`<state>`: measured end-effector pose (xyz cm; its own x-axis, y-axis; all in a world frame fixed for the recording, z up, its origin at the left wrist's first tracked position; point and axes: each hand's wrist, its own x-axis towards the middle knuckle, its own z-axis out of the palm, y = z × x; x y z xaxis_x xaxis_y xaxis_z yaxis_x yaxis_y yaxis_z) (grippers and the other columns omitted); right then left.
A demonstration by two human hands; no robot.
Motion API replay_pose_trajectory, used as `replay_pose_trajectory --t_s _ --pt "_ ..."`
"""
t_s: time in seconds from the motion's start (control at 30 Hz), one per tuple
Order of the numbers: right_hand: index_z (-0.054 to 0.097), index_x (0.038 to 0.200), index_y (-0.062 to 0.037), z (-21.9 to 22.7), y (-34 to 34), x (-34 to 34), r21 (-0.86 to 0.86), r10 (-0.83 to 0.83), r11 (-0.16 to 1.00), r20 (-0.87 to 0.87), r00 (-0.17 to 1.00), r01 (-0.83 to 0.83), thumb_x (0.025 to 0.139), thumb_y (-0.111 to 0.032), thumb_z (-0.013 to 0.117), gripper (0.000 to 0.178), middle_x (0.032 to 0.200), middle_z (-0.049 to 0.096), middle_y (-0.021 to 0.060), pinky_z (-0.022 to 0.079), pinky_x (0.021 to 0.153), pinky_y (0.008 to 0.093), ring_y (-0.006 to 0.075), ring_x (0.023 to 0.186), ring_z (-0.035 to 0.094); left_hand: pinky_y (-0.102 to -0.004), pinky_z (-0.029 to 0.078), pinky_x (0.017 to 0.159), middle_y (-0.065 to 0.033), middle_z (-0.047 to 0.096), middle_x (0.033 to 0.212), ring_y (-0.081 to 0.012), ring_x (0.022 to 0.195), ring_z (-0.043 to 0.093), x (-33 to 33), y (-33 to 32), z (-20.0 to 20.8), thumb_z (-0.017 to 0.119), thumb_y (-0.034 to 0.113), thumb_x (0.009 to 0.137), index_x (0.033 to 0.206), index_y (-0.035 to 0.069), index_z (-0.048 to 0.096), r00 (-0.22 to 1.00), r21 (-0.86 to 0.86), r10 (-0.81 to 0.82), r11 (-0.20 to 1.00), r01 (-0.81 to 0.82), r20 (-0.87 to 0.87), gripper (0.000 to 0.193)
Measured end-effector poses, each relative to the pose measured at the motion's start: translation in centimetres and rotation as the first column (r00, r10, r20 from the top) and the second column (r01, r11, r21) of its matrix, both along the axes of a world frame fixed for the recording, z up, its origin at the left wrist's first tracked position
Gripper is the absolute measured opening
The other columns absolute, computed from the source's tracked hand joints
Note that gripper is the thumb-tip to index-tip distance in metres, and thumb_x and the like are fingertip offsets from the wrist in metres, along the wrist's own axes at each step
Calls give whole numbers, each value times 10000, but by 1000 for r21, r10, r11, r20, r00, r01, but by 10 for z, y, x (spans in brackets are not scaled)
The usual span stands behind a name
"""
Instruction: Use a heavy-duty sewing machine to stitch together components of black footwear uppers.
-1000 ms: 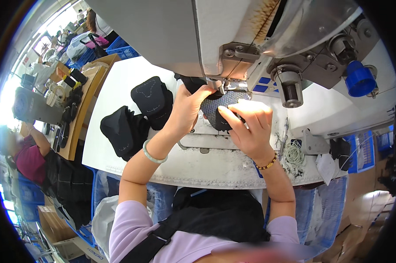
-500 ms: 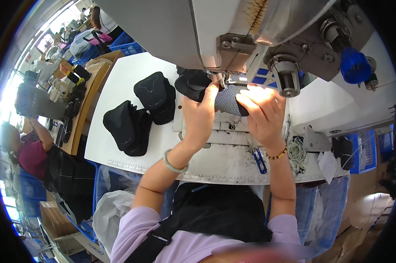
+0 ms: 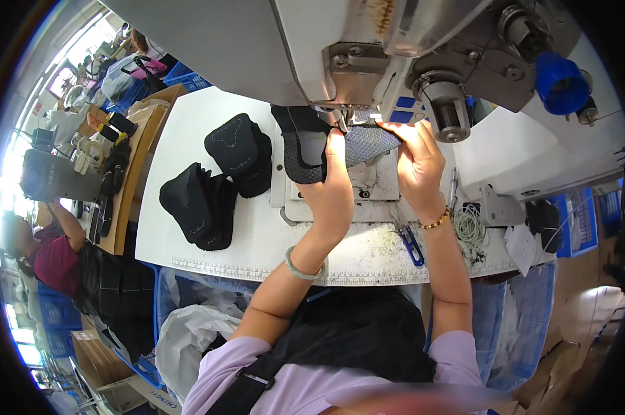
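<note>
Where the presser foot (image 3: 341, 122) of the sewing machine (image 3: 357, 76) comes down, one fabric piece (image 3: 368, 146), grey-patterned with black parts, lies directly beneath and is taken as the dial's centre, twelve at the top edge of the view. Left hand (image 3: 331, 192), at six o'clock: grasping the piece, thumb on top and just beside the foot, fingers beneath and mostly hidden; pale green bangle (image 3: 303, 267) on the forearm. Right hand (image 3: 417, 160), at three o'clock: fingers grasping the piece's right-hand edge, thumb placement not clear; beaded bracelet (image 3: 435, 221) at the wrist. Two stacks of black pieces, stitched in pale thread: one (image 3: 237, 153) at nine o'clock, the other (image 3: 197, 209) at eight, touching or nearly so. Blue-handled snips (image 3: 411, 247), at five o'clock, on the white table (image 3: 188, 138). Coil of pale cord (image 3: 469, 229), at four o'clock, beyond the right wrist. Dark thread spool (image 3: 451, 111) in a metal holder, at two o'clock. Co-worker in a maroon top (image 3: 55, 259), seated at eight o'clock, well apart.
</note>
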<state>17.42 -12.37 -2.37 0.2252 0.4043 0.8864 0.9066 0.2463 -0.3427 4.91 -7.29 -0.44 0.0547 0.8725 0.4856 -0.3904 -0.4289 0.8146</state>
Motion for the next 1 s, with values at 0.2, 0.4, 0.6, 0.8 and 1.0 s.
replay_pose_trajectory --t_s 0.2,0.4,0.6,0.8,1.0 --pt "634 967 24 -9 7 5 13 54 999 -147 988 -52 722 157 590 282 1021 640 140 504 802 312 270 932 607 -279 403 917 -65 620 1003 -156 948 566 -27 12 -17 516 192 951 1128 -7 578 923 -44 -264 957 287 281 274" --pt "610 1001 43 3 9 -2 14 156 987 -326 932 -161 771 131 582 248 1059 636 135 507 787 290 234 913 627 -269 479 826 -96 628 1069 -140 946 599 -41 61 19 582 116 864 1090 -53 609 773 -504 -626 637 583 103 283" --pt "564 1016 -13 -4 -2 -9 167 -201 966 9 980 197 726 115 597 319 1044 579 122 479 805 347 274 922 566 -262 471 812 -65 645 995 -134 890 604 -42 53 12 589 63 848 1034 -30 632 765 -470 -624 633 615 161 213" --pt "558 1007 -96 -8 -4 -21 232 -24 972 261 965 -38 630 60 654 419 1018 561 53 456 811 343 246 954 579 -233 439 744 -10 612 867 -86 794 555 -33 21 3 590 61 857 901 -8 627 927 -184 -375 910 371 15 90" --pt "582 980 -110 -2 -11 -21 124 80 985 308 948 -123 586 42 668 431 1019 613 13 438 862 344 233 1004 597 -224 421 761 -9 605 858 -89 797 521 -20 -1 8 582 66 869 866 -15 627 978 -184 -199 961 208 65 93"
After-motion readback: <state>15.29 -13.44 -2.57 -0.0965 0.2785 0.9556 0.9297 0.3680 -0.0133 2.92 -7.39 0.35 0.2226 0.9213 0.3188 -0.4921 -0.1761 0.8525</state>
